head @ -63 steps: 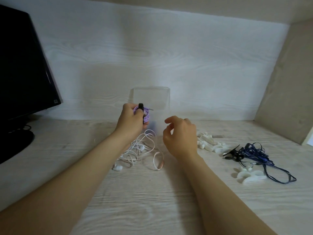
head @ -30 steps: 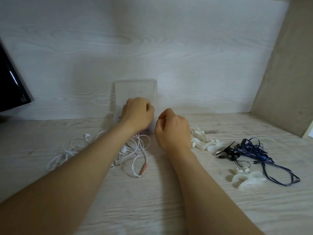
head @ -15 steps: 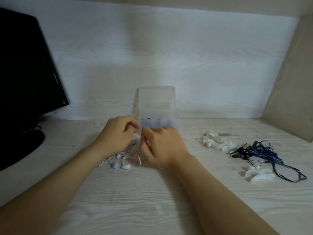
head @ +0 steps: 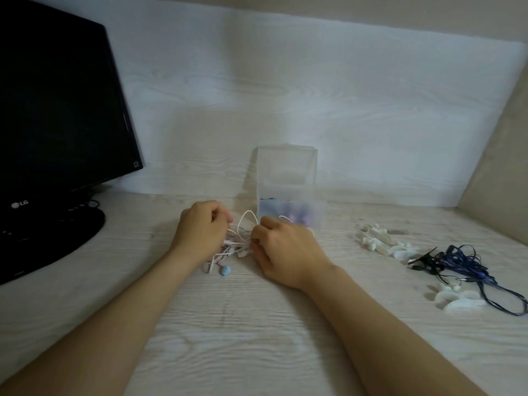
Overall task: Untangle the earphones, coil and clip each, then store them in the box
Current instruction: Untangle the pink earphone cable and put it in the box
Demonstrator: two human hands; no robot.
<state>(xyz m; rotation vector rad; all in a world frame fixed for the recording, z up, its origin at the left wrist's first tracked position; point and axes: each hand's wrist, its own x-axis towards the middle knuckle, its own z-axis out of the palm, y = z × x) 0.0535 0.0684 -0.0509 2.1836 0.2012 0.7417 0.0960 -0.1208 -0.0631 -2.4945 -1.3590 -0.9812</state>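
White earphones [head: 241,251] apparently pinched by left hand [head: 200,230], right hand [head: 283,250], fingers [head: 221,218] curled, box [head: 287,170] just behind

1. Two arms are shown: the left arm [head: 114,324] and the right arm [head: 385,338].
2. Both arms are left bare from the wrist to the picture's edge.
3. The left hand [head: 201,232] and the right hand [head: 283,250] are bare too.
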